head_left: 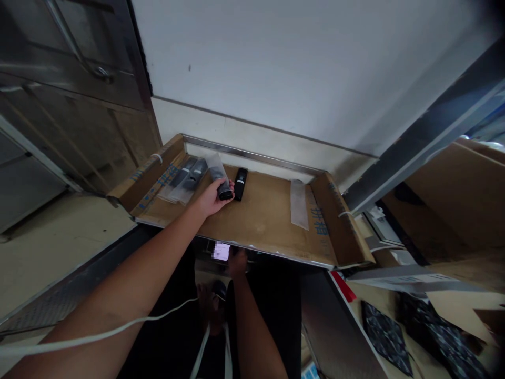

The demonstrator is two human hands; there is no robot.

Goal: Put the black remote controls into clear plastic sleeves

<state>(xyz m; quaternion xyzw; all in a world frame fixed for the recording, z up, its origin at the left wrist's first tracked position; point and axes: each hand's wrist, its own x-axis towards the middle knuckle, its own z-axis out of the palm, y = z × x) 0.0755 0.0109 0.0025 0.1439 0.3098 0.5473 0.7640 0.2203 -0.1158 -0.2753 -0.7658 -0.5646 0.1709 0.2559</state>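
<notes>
On the cardboard-lined tray (260, 226), my left hand (215, 197) is wrapped round a dark device in a clear plastic sleeve (218, 171). Just right of it lies a bare black device (240, 184). To the left, several sleeved dark devices (187, 176) lie side by side. A flat, pale plastic sleeve (299, 204) rests on the right part of the cardboard. Below the tray's front edge, in shadow, my right hand (238, 261) is beside a bright, partly blurred screen or label (221, 251); its fingers are too dark to make out.
Raised cardboard sides (347, 226) bound the tray, and a white wall (252, 68) stands behind it. A door with a metal handle (74, 45) is at upper left. Cardboard boxes (445, 205) stand at right. A pale cord (130, 323) crosses my left forearm.
</notes>
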